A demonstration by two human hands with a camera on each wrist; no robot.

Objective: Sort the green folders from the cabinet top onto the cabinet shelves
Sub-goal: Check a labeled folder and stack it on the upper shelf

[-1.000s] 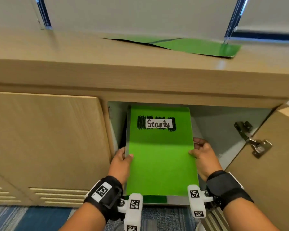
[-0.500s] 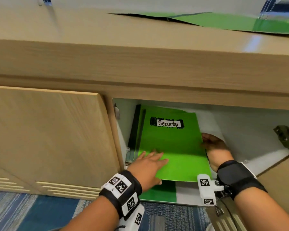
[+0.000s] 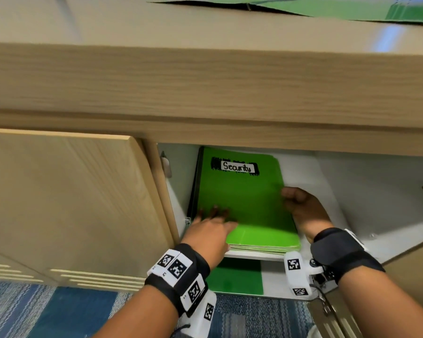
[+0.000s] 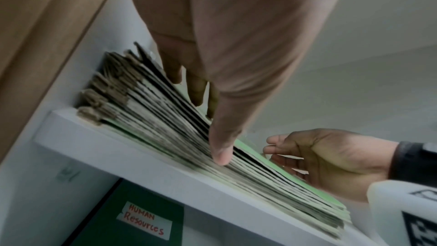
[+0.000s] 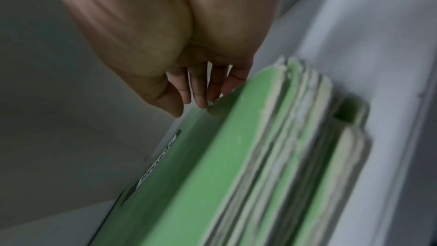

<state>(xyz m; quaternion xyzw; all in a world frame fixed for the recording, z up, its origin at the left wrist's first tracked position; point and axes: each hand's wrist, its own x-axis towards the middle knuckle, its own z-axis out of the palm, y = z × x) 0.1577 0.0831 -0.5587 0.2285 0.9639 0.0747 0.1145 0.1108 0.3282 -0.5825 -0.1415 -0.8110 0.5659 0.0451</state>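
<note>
I am resting my left hand (image 3: 211, 231) flat, fingers straight, on the near left part of the "Security" folder (image 3: 244, 198), pressing it down onto the stack. My right hand (image 3: 303, 211) is cupping the folder's right edge; its fingers (image 5: 201, 91) are curling loosely against that edge, and I cannot tell whether this grip is closing on the folder or only nudging it. The folder is lying face up on top of a stack of folders (image 4: 179, 130) on the upper shelf (image 4: 146, 158), inside the open cabinet compartment. A darker green folder marked "Human Resources" (image 4: 144, 220) is lying on the shelf below. More green folders (image 3: 327, 8) are lying on the cabinet top (image 3: 156, 28).

Step in hand, as I judge it: squaring this folder onto its stack. The next move calls for aligning its edges with the stack, releasing both hands, withdrawing them clear of the shelf, and reaching up for the next folder.
</note>
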